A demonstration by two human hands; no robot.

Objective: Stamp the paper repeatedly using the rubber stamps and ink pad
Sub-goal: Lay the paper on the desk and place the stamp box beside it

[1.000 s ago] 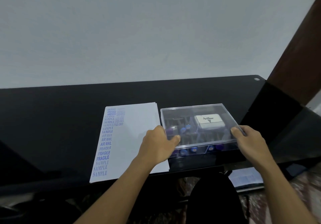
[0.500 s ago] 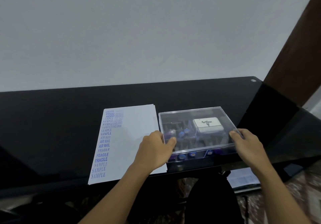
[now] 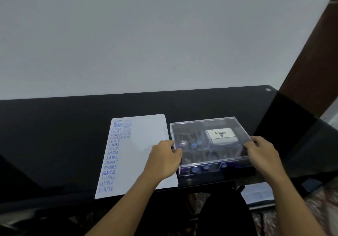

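Clear lid (image 3: 208, 126) grasped at both sides by left hand (image 3: 164, 159) and right hand (image 3: 263, 155) (likely for level lift-off); stamps (image 3: 196, 143) and ink pad (image 3: 222, 136) boxed.

office desk | black glass desktop (image 3: 73, 135) | stamped paper (image 3: 139, 155) | plain wall (image 3: 146, 34)

Dim, flat indoor light, no hard shadows. Glossy black worktop (image 3: 54, 135) swallows detail. Wide-angle bending at edges. Soft focus throughout; floor (image 3: 314, 208) smeared.
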